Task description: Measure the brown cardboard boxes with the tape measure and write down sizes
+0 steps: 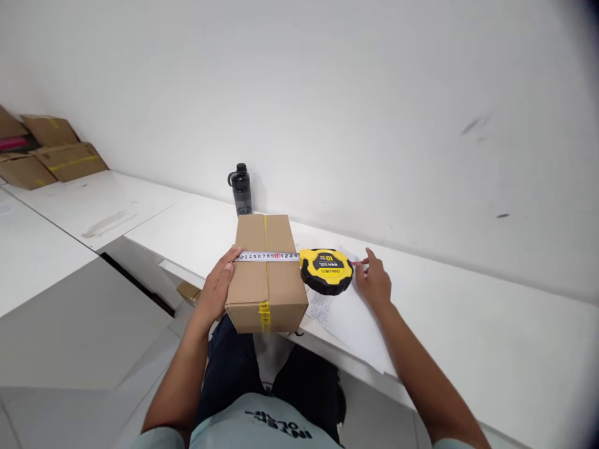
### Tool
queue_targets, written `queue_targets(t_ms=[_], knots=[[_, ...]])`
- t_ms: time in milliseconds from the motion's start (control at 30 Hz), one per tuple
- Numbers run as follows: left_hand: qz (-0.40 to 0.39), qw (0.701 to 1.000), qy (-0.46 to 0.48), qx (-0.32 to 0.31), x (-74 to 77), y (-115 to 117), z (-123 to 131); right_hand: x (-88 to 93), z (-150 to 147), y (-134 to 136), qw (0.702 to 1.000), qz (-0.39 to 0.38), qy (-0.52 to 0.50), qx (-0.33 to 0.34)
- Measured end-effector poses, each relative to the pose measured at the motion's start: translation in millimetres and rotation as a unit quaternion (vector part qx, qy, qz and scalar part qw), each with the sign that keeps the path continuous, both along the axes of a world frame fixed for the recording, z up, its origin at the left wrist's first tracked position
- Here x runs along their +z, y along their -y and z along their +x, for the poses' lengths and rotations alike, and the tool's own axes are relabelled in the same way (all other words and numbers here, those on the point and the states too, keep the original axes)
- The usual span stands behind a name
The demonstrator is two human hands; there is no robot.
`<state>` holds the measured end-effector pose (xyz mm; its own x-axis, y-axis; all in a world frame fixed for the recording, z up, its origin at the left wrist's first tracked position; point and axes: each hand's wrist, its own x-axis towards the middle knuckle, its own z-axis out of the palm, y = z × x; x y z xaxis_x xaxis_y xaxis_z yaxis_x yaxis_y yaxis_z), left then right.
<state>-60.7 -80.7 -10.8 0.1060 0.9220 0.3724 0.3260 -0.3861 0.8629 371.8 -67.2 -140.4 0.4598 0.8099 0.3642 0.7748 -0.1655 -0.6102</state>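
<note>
A closed cardboard box (250, 284) with yellow tape along its seam sits in front of me at the table's edge. Across its top lies the pulled-out blade (266, 256) of a tape measure, numbers facing up. My left hand (218, 287) rests along the box's left side, its fingertips holding the blade's end at the top edge. The yellow and black tape measure case (326, 271) is at the box's right edge. Just right of the case, my right hand (375, 280) pinches a thin red pen-like stick (358, 262); its exact kind is unclear.
Sheets of paper with writing (344, 318) lie on the white table (482, 312), partly under my right arm. A dark water bottle (242, 193) stands behind the box, against the wall. Several cardboard boxes (75, 161) are stacked at the far left. A small carton (188, 292) shows below the table.
</note>
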Motion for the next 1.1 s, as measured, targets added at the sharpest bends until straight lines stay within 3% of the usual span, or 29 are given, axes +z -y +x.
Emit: queue_targets(t_ms=[67, 167, 267, 367, 500, 600, 733, 833, 967, 1100], knots=[[-0.010, 1.000, 0.002, -0.010, 1.2, 0.2, -0.4, -5.8, -16.6, 9.7, 0.987, 0.123, 0.017, 0.106], [-0.049, 0.998, 0.014, -0.048, 4.4, -5.7, -3.0, -16.7, -52.7, 19.0, 0.924, 0.304, 0.071, 0.221], [-0.078, 0.992, 0.028, -0.092, 11.0, -17.6, -5.7, -12.0, -90.5, 17.0, 0.890, 0.400, 0.046, 0.213], [-0.093, 0.987, 0.022, -0.129, 17.9, -29.8, -6.2, 13.1, -108.7, 7.6, 0.868, 0.469, 0.038, 0.159], [-0.102, 0.980, 0.030, -0.168, 19.3, -41.2, -3.9, 48.1, -96.6, -2.0, 0.870, 0.446, 0.008, 0.208], [-0.113, 0.974, 0.066, -0.185, 16.1, -44.6, -2.3, 61.3, -85.9, -4.6, 0.870, 0.421, -0.050, 0.253], [-0.115, 0.975, 0.081, -0.171, 14.2, -42.6, -2.0, 66.7, -89.7, -6.1, 0.873, 0.433, -0.110, 0.193], [-0.124, 0.978, 0.055, -0.161, 15.8, -39.5, -2.8, 71.9, -97.4, -5.0, 0.896, 0.388, -0.172, 0.132], [-0.137, 0.977, 0.031, -0.163, 20.0, -37.1, -2.3, 86.3, -103.6, -1.0, 0.909, 0.311, -0.257, 0.104], [-0.143, 0.975, 0.023, -0.169, 23.7, -38.8, 0.2, 97.3, -107.9, 2.8, 0.906, 0.315, -0.271, 0.081]])
